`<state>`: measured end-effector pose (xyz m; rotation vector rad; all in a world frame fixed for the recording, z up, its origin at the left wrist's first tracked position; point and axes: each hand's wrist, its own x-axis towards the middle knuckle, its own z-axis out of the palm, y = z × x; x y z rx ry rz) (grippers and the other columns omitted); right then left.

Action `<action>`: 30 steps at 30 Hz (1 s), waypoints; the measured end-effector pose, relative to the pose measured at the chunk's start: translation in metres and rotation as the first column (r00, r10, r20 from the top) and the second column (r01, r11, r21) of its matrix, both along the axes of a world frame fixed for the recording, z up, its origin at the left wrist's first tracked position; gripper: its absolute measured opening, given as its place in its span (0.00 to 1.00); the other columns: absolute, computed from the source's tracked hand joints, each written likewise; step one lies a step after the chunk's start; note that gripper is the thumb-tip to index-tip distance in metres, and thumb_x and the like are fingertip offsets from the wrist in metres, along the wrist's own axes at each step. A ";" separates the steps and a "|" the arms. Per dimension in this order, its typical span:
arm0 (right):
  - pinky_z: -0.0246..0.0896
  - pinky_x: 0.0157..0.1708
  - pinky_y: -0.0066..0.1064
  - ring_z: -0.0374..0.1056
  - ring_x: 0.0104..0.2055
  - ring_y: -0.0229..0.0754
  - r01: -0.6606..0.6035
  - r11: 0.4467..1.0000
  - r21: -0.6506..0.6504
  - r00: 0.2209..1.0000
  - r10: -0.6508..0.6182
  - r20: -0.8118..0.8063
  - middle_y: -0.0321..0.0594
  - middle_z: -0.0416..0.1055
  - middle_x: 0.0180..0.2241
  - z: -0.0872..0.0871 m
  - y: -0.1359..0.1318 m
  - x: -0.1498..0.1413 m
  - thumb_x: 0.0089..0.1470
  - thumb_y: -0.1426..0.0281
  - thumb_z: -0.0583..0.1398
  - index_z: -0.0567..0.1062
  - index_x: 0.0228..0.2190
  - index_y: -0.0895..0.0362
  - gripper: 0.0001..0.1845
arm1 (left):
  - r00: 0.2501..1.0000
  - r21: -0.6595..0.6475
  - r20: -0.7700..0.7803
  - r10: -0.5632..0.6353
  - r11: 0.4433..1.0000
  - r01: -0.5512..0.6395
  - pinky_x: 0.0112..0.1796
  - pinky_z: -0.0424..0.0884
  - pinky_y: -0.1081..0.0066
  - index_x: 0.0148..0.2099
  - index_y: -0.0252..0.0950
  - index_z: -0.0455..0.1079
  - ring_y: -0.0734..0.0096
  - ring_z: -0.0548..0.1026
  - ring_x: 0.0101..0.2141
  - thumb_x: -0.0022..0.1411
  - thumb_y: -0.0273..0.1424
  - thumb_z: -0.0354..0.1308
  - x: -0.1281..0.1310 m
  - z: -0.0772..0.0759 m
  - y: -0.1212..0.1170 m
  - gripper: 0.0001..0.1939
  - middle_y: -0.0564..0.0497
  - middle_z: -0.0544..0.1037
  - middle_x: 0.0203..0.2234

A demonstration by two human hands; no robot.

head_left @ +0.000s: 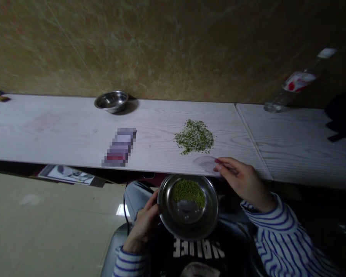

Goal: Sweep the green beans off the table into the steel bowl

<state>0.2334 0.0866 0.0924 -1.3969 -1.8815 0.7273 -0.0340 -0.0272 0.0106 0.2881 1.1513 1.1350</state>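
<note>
My left hand [145, 223] is closed on the left rim of a steel bowl [210, 221], held just below the table's front edge. Green mung beans [188, 192] lie in the bowl, mostly toward its far side. Between the thumb and fingers of my right hand [245, 179] is a clear, half-round plastic sheet that looks like a protractor [205, 164], at the table edge above the bowl. Just beyond it, a loose pile of small green beans [194, 136] is spread on the white table [158, 154].
A smaller steel bowl [112, 102] stands by the wall. A blurred-out flat object, possibly a phone [119, 148], lies left of the pile. To the right are a clear bottle [300, 81] with a white cap and a dark item [343, 117]. An open drawer [69, 175] shows under the table.
</note>
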 end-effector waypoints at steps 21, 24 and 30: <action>0.75 0.34 0.37 0.78 0.33 0.48 0.238 0.971 0.021 0.954 -0.229 -0.193 0.46 0.81 0.32 -0.008 -0.001 0.089 0.51 0.53 0.63 0.78 0.37 0.57 0.21 | 0.993 -0.048 -0.106 0.048 0.997 -0.054 0.42 0.70 0.61 0.55 0.41 0.72 0.50 0.74 0.48 0.47 0.35 0.65 0.064 0.006 0.006 0.30 0.49 0.82 0.40; 0.75 0.32 0.36 0.78 0.32 0.47 0.197 0.980 0.038 0.964 -0.186 -0.189 0.46 0.80 0.30 -0.009 0.023 0.089 0.51 0.53 0.63 0.78 0.37 0.58 0.21 | 0.992 -0.009 -0.061 0.109 0.994 -0.110 0.48 0.67 0.60 0.54 0.42 0.73 0.50 0.71 0.53 0.48 0.33 0.65 0.067 0.001 0.010 0.28 0.49 0.82 0.43; 0.74 0.34 0.35 0.78 0.35 0.45 0.015 0.997 0.072 0.996 -0.008 -0.086 0.44 0.81 0.34 -0.014 0.063 0.067 0.56 0.63 0.60 0.77 0.42 0.57 0.15 | 0.994 -0.034 0.001 0.110 0.993 -0.110 0.53 0.65 0.58 0.55 0.41 0.73 0.52 0.71 0.55 0.49 0.29 0.63 0.075 -0.008 0.014 0.28 0.47 0.80 0.47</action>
